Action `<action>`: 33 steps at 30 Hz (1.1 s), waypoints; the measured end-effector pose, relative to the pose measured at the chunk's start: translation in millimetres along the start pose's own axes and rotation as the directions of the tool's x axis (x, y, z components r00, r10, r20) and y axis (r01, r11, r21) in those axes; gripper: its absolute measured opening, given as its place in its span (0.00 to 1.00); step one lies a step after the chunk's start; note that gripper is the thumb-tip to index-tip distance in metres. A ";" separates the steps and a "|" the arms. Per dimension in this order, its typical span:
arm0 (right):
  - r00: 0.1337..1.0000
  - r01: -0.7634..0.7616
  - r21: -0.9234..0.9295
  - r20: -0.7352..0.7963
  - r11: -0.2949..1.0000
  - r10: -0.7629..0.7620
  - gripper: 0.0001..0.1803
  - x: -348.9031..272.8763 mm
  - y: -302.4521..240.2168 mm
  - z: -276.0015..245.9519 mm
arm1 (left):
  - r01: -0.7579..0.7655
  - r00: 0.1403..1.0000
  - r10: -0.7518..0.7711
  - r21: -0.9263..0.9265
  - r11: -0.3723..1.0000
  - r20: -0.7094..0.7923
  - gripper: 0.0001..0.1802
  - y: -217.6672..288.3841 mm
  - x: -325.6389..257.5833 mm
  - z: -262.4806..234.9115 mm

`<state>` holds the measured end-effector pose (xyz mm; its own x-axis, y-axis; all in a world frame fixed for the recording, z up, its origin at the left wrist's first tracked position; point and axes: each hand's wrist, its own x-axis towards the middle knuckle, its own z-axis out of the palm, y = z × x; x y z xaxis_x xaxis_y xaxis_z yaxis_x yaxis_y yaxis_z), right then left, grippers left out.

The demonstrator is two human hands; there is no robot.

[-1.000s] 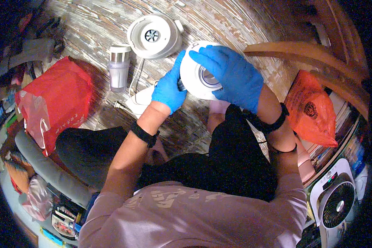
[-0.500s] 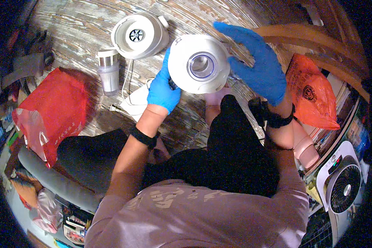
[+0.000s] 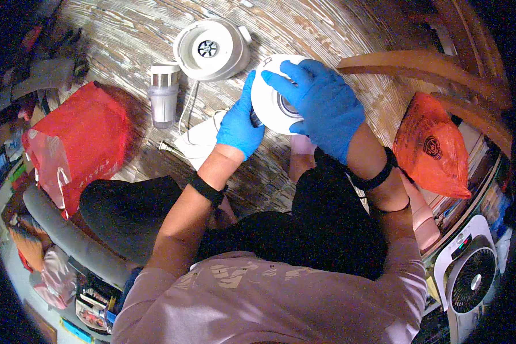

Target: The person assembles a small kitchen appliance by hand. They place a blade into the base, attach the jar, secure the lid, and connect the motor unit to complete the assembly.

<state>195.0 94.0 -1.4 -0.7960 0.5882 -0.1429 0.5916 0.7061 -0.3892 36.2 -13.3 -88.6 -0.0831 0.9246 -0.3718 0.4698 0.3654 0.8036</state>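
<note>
I see dim, warm light, brightest on the worn wooden floor (image 3: 327, 28) above the white round housing (image 3: 269, 106). Glare whitens that housing. Away from it, the rim falls black and straight edges bend. Focus stays fairly sharp centrally.

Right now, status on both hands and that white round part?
Left hand grips white round part at its left edge. Right hand spread over its top. Part held above wooden floor. Nothing blocking.
</note>
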 end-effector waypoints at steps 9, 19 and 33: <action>0.987 0.134 -0.077 0.095 0.988 -0.126 0.35 3.7 9.9 5.6 | -0.066 0.998 0.065 0.005 0.998 0.013 0.47 -0.5 -3.5 2.7; 0.945 0.321 0.097 0.023 0.942 -0.325 0.27 4.6 20.7 11.5 | -0.151 0.977 0.137 0.078 0.985 0.164 0.45 -4.4 8.0 -19.2; 0.985 -0.071 0.089 0.161 0.994 0.056 0.46 -6.1 7.7 -8.5 | -0.083 0.994 0.077 0.075 0.994 0.074 0.42 4.4 7.9 -9.2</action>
<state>205.5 99.2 4.1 -0.7721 0.5554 -0.3090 0.6326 0.6247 -0.4577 29.5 -3.4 -83.7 0.0182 0.9396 -0.3418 0.5395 0.2786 0.7945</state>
